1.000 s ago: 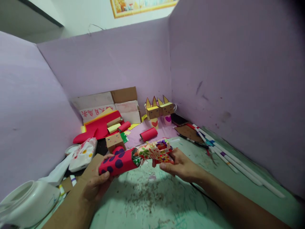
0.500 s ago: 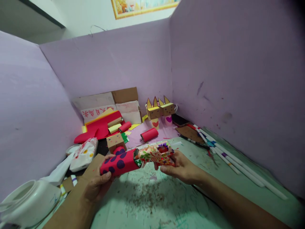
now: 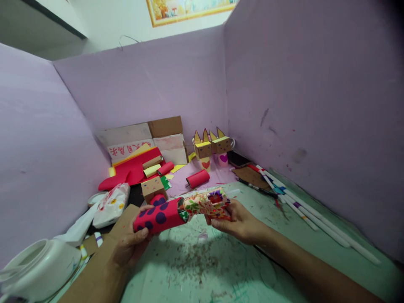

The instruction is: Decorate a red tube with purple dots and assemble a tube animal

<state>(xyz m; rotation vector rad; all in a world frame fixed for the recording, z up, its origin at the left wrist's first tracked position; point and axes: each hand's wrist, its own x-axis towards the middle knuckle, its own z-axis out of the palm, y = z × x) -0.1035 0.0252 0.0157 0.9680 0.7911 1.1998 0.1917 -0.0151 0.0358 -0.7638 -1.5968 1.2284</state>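
My left hand (image 3: 134, 240) is wrapped round a red tube with purple dots (image 3: 160, 215), holding it tilted above the table. The tube's open right end shows a green inside. In my right hand (image 3: 235, 219) is a flower-patterned glue gun (image 3: 205, 203) with a small red light, its nozzle end at the tube's open end. Whether the nozzle touches the tube's edge I cannot tell. Just behind the tube sits a cardboard box head with a drawn face (image 3: 153, 188), above another red, purple-dotted piece.
A red roll (image 3: 198, 179) lies behind the glue gun. Two eared cardboard figures (image 3: 203, 149) stand at the back. White paper sticks (image 3: 315, 219) and a black pen-like tool (image 3: 256, 187) lie at right. To the left are a tissue pack (image 3: 112, 205) and a white pot (image 3: 41, 267).
Both hands, the dotted tube and the glue gun stay almost where they were, with only a very slight shift.
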